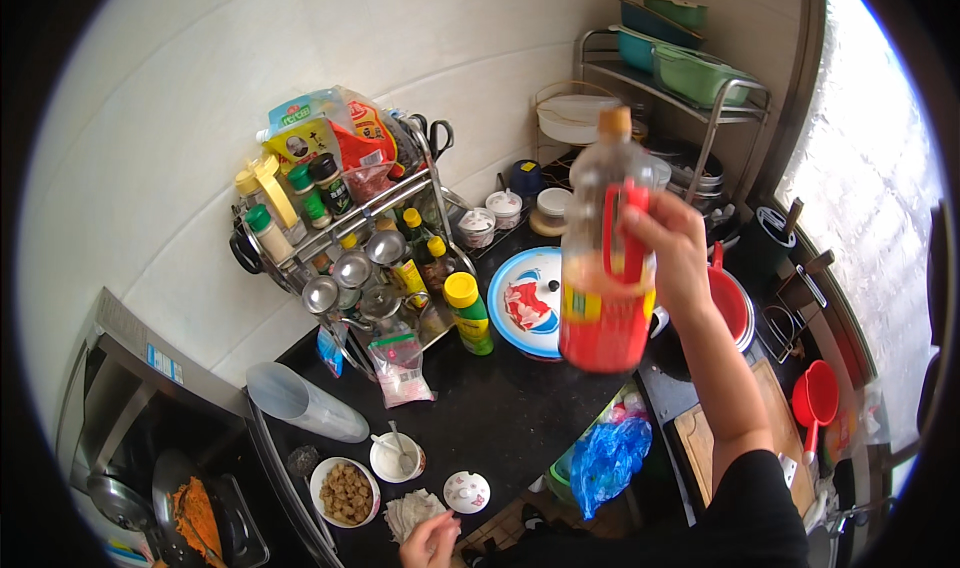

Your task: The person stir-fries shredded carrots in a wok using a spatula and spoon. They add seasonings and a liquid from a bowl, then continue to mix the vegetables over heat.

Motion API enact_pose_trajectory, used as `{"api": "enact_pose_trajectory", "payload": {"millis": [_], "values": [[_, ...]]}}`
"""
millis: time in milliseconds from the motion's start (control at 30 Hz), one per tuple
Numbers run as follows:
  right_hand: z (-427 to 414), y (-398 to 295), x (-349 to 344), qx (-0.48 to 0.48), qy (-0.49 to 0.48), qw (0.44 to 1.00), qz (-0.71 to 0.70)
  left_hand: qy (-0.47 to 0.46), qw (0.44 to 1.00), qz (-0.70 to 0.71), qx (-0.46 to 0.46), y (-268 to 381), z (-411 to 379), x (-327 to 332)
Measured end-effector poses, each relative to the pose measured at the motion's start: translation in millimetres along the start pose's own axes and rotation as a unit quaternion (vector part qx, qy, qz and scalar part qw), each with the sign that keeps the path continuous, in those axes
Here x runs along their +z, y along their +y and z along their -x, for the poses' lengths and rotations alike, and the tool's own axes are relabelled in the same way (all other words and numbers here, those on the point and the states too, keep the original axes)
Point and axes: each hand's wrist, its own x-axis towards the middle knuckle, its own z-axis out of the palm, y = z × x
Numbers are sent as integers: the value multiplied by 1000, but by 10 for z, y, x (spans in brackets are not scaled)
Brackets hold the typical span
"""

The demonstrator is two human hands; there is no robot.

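Note:
My right hand [667,230] grips the red handle of a large clear plastic bottle [607,328] with an orange cap. The bottle is upright, raised above the black counter [517,395], with a red and yellow label; its liquid level shows around mid-height. At the bottom edge, my left hand [433,542] is partly cut off, its fingers loosely bent with nothing visible in them. It is beside a crumpled cloth [412,515] and a small white lid [466,492]. Close by are a bowl of brown chunks [346,492] and a white jar with spoons [397,459].
A wok [176,485] with orange food sits at lower left. Behind the counter stands a metal spice rack [360,230]. An enamel lidded pot [521,305] is partly hidden by the bottle. A blue plastic bag [611,459] hangs over a bin; a cutting board [772,395] lies at right.

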Motion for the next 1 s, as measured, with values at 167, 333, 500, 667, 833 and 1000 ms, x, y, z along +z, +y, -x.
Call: {"api": "enact_pose_trajectory", "payload": {"millis": [167, 333, 500, 667, 833, 1000], "values": [[-991, 603, 290, -58, 42, 997, -33, 187, 968, -42, -161, -577, 938, -305], [-1573, 1412, 689, 11, 49, 999, -1, 269, 904, -2, -332, -710, 1325, -330], [-1835, 2313, 874, 74, 66, 995, 20, 277, 872, -9, -403, -851, 1351, -382], [-1726, 2725, 949, 124, 44, 991, 41, 281, 846, -13, -453, -978, 1371, -411], [-1641, 3149, 1026, 154, 27, 988, -11, 285, 828, -12, -483, -1094, 1474, -448], [-1506, 3402, 996, 176, -9, 983, 55, 312, 801, 7, -510, -1276, 2125, -395]]}}
